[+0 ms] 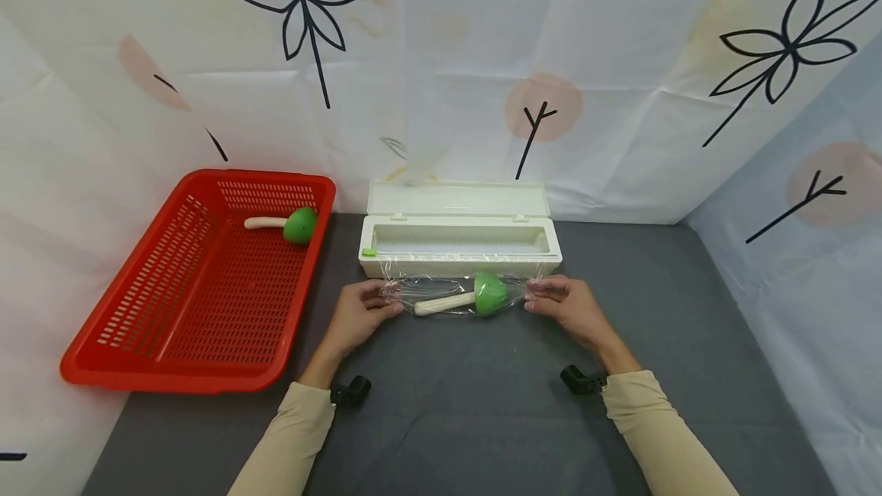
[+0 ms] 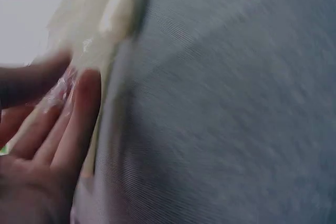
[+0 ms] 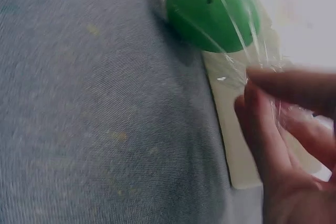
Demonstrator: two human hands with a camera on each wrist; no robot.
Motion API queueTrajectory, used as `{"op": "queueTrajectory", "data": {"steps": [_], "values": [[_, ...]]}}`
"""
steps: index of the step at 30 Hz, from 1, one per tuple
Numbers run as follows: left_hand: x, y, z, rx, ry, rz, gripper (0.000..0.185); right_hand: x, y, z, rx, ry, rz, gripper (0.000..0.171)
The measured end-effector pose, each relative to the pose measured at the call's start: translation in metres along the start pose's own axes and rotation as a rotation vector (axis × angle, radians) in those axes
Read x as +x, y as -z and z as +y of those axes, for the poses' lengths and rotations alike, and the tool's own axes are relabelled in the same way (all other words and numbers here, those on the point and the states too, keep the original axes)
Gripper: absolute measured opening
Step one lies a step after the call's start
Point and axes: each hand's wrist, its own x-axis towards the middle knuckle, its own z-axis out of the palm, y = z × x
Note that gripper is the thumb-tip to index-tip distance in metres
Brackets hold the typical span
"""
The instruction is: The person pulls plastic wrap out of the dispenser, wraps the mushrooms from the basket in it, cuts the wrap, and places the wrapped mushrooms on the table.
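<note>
Your left hand (image 1: 361,308), right hand (image 1: 566,305) pinch opposite ends of clear film (image 1: 441,286), apparently gathering it snugly round green-capped stick (image 1: 488,295).

Basket (image 1: 165,381), at your left: red plastic, perforated, smooth, faint sheen. 
Lidded box (image 1: 458,222), far centre: off-white plastic, smooth, low gloss. 
Film (image 1: 423,285), your near side of the box: clear plastic, glossy, creased. 
Wrapped mushroom-shaped piece (image 1: 489,294): green cap, smooth under the film. 
Table cover (image 1: 468,412), before you: grey cloth, matt, fine-woven. 
Backdrop (image 1: 448,37), far: printed, cloth-like, matt, creased. 
Your sleeves (image 1: 285,438): beige cloth, matt.
</note>
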Motion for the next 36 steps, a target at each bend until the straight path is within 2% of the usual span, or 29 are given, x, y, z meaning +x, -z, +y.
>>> {"op": "queueTrajectory", "data": {"steps": [3,6,8,10,12,15,21,24,28,32,36], "values": [[0.001,-0.003,0.0,0.163,-0.084,0.098,0.024,0.0,-0.002,0.001,-0.138,0.084,0.055,0.028],[0.001,-0.006,0.0,0.207,-0.116,0.147,0.021,0.0,-0.004,0.002,-0.183,0.132,0.102,0.02],[0.0,-0.007,0.001,0.13,-0.11,0.141,0.024,0.001,-0.005,0.002,-0.141,0.145,0.109,0.02],[0.0,-0.007,0.003,-0.009,-0.087,0.118,0.027,0.002,-0.005,0.002,-0.096,0.161,0.116,0.025],[0.0,-0.007,0.005,-0.148,-0.048,0.095,0.028,0.003,-0.005,0.001,-0.056,0.18,0.116,0.03],[0.003,-0.005,0.011,-0.299,0.027,0.079,0.027,0.005,-0.005,-0.001,0.026,0.189,0.125,0.034],[0.01,0.0,0.029,-0.49,0.161,0.048,0.031,0.011,-0.005,-0.012,0.197,0.133,0.184,0.03],[0.014,0.002,0.037,-0.537,0.17,0.025,0.032,0.015,-0.005,-0.018,0.223,0.124,0.196,0.03],[0.022,0.003,0.047,-0.5,0.119,0.032,0.033,0.02,-0.003,-0.026,0.232,0.128,0.206,0.029],[0.031,0.003,0.058,-0.395,0.07,0.098,0.029,0.025,-0.001,-0.033,0.251,0.138,0.204,0.029],[0.039,0.006,0.072,-0.283,0.061,0.15,0.025,0.031,0.002,-0.039,0.224,0.192,0.187,0.028]]}}
